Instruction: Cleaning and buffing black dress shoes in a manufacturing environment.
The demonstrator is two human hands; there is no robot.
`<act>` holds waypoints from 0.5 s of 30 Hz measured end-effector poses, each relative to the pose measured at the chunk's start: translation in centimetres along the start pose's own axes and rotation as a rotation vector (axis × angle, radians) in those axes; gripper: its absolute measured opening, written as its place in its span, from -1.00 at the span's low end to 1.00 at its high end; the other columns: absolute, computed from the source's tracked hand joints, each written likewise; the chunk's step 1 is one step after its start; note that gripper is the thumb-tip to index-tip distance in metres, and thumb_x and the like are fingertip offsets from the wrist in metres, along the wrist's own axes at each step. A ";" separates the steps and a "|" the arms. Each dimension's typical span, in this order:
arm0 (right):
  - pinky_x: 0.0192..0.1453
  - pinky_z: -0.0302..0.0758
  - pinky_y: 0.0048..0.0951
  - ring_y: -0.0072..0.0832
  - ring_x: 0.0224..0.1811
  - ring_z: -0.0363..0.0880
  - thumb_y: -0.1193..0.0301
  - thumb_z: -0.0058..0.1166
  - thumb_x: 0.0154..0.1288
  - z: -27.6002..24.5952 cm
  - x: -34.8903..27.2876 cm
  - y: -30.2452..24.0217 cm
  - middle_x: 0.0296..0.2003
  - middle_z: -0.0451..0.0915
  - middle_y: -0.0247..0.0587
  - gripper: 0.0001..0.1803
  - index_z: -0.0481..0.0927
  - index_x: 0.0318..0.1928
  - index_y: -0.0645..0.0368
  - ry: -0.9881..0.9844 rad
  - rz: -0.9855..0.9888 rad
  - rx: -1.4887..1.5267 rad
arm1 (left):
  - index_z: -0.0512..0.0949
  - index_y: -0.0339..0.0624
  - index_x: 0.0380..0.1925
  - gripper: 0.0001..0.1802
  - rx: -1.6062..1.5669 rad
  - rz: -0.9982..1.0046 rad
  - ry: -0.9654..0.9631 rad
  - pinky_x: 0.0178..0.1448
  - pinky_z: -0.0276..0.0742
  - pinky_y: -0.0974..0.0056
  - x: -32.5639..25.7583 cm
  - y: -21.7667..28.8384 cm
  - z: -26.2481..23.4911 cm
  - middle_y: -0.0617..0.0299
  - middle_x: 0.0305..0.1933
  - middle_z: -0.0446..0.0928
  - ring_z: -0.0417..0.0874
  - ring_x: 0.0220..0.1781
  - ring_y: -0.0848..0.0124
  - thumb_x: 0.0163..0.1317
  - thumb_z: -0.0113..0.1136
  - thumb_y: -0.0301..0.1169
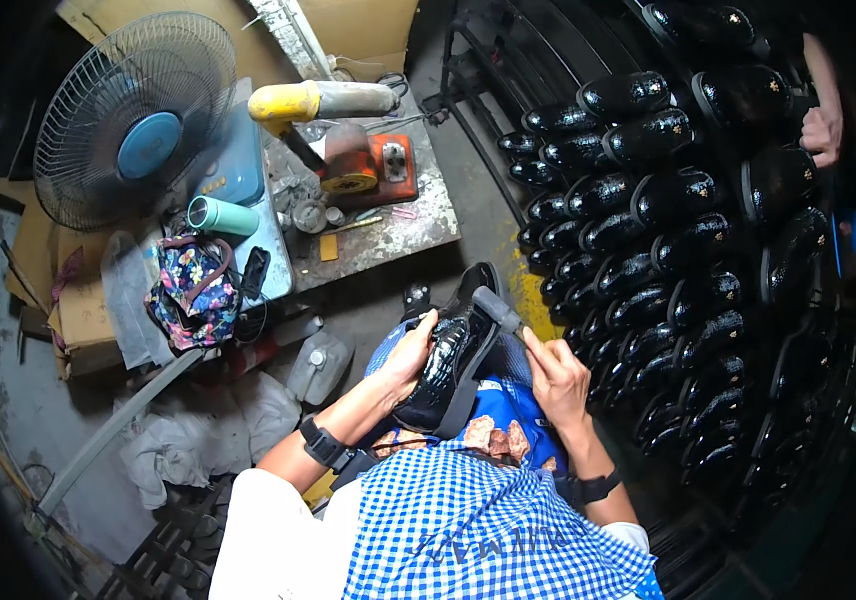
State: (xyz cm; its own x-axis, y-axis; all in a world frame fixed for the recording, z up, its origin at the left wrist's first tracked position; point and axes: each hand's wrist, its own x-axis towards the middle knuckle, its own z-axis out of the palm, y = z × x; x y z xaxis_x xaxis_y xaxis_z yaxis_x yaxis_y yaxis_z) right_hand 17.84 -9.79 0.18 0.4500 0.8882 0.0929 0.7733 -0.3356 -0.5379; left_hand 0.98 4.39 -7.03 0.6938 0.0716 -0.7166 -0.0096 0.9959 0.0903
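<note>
My left hand (410,352) is wrapped round a glossy black shoe (438,362) held over my lap. The shoe is tilted on its side, with its dark sole edge toward the right. In my right hand (558,378) is a short tool with a grey, block-like head (496,308); its exact kind cannot be made out. The head lies against or very close to the sole edge near the shoe's far end. My fingers hide most of the tool's handle. Beneath the shoe, a blue-and-white checked apron (448,520) covers my lap.
Racks of glossy black shoes (638,290) fill the right side. A worktable (398,240) at the far left carries a yellow-and-grey pipe-like fixture (323,100). Left of it are a fan (148,145), a green tumbler (223,216) and a floral bag (193,290). Another person's hand (821,135) shows far right.
</note>
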 end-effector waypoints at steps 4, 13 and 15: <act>-0.46 0.43 -0.43 -0.34 -0.56 0.49 0.53 0.15 -0.04 -0.5 -0.5 -1.4 -0.54 0.46 -0.24 -0.59 0.56 -0.09 -0.03 -0.144 -0.135 0.093 | 0.43 -0.30 -0.12 -0.50 -0.107 0.017 -0.004 -0.13 0.57 0.27 -0.8 0.6 -0.1 0.05 -0.21 0.55 0.61 -0.25 0.31 0.28 -0.19 -0.05; -0.18 0.36 -0.60 -0.60 -0.30 0.42 0.50 -0.04 0.19 8.9 9.1 7.1 -0.23 0.51 -0.25 -0.48 0.25 0.19 0.09 -0.369 0.516 0.564 | 0.41 -0.36 -0.09 -0.41 -0.472 0.127 -0.087 -0.12 0.56 0.19 -1.5 2.8 -7.9 0.00 -0.20 0.55 0.61 -0.23 0.23 0.29 -0.30 -0.01; -0.15 0.40 -0.58 -0.58 -0.26 0.49 0.42 0.03 0.17 14.1 10.1 9.7 -0.17 0.54 -0.18 -0.50 0.31 0.15 0.13 -0.302 0.335 0.489 | 0.42 -0.36 -0.10 -0.40 -0.511 0.164 -0.046 -0.12 0.56 0.19 -0.8 2.5 -10.5 0.00 -0.21 0.55 0.61 -0.25 0.23 0.28 -0.30 0.01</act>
State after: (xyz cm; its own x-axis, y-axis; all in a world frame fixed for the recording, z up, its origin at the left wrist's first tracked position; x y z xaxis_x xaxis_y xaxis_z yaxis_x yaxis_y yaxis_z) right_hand 23.54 0.33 -15.88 0.4313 0.8333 -0.3459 0.2897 -0.4910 -0.8216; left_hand -7.15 7.40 -13.53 0.6844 0.2376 -0.6893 -0.4620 0.8727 -0.1579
